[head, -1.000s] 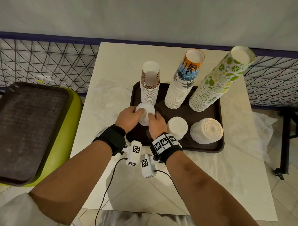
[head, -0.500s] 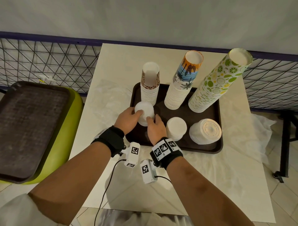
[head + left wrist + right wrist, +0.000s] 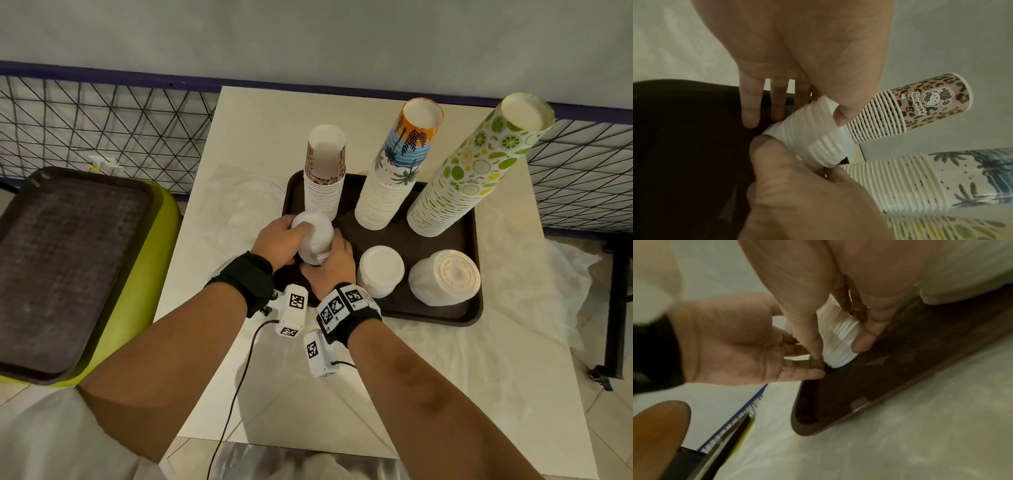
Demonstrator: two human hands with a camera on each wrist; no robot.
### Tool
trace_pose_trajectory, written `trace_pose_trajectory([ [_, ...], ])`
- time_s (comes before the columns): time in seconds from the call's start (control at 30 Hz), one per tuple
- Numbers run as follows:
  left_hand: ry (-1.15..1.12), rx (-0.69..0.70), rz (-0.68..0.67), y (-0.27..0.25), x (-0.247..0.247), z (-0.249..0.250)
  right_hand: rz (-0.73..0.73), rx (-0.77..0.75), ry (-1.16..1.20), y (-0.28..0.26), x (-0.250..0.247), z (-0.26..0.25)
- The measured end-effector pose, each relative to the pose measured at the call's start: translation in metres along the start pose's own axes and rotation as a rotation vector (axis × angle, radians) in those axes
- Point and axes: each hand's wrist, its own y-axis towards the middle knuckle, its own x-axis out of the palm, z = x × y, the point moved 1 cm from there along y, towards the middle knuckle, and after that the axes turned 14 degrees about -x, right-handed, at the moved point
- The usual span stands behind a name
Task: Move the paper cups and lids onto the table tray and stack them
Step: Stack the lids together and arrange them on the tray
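A short stack of white lids (image 3: 313,236) (image 3: 813,134) (image 3: 838,340) leans at the front left of the dark brown table tray (image 3: 445,315). My left hand (image 3: 291,236) holds its upper part, thumb on one side and fingers (image 3: 750,113) down the other. My right hand (image 3: 325,260) pinches the stack's lower end just above the tray floor. Behind stand three upside-down cup stacks: leopard print (image 3: 323,178), palm print (image 3: 397,171) and lime print (image 3: 472,164). Two more lid stacks, one white (image 3: 382,270) and one clear (image 3: 445,277), sit front right on the tray.
An empty brown tray (image 3: 61,260) rests on a green stool at the left. A wire mesh fence (image 3: 102,137) runs behind the white table (image 3: 257,137). Thin plastic sheeting (image 3: 496,329) lies around the tray. A wrist camera cable (image 3: 239,377) hangs off the near table edge.
My left thumb has come up onto the side of the lid stack's top, and my right hand has slid lower along it. The stack stays at the tray's front left.
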Motion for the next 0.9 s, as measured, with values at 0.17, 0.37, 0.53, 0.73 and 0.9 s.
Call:
trace_pose_trajectory([
  [0.17, 0.007, -0.009, -0.001, 0.004, 0.003, 0.000, 0.018, 0.039, -0.028, 0.013, 0.003, 0.004],
  [0.37, 0.047, 0.003, -0.002, 0.009, 0.003, -0.002, 0.088, 0.012, -0.059, 0.014, 0.005, 0.012],
  [0.53, 0.083, 0.033, 0.032, 0.005, 0.004, -0.002, 0.105, 0.024, -0.122, 0.014, 0.006, 0.013],
  [0.73, 0.147, 0.077, 0.078, 0.007, 0.009, -0.002, 0.118, 0.061, -0.147, 0.017, 0.008, 0.014],
  [0.9, 0.114, 0.070, 0.069, 0.006, 0.011, -0.003, 0.189, 0.136, -0.019, 0.017, 0.009, 0.018],
])
